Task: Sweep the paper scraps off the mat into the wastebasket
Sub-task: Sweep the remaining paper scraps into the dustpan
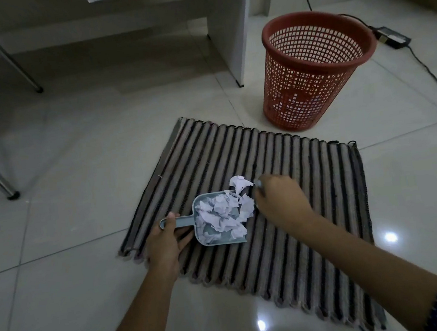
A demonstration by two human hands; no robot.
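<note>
One striped mat [283, 198] on glossy tile floor [55, 224] (wastebasket [318, 72] nr desk [229, 28]).

The scene is looking dim and slightly grey, with soft grain throughout. 2 small white glare spots are shining on the glossy pale floor tiles [55, 224], 1 near the centre and 1 to the right, suggesting lamps overhead. A broad shadow is lying under the white desk [229, 28] at the far left. The wide lens is bending tile lines and the desk's edges toward the corners. The right hand [279, 199] is showing motion blur, and the white crumpled paper scraps [223, 213] are appearing a little overexposed, their edges soft.
</note>
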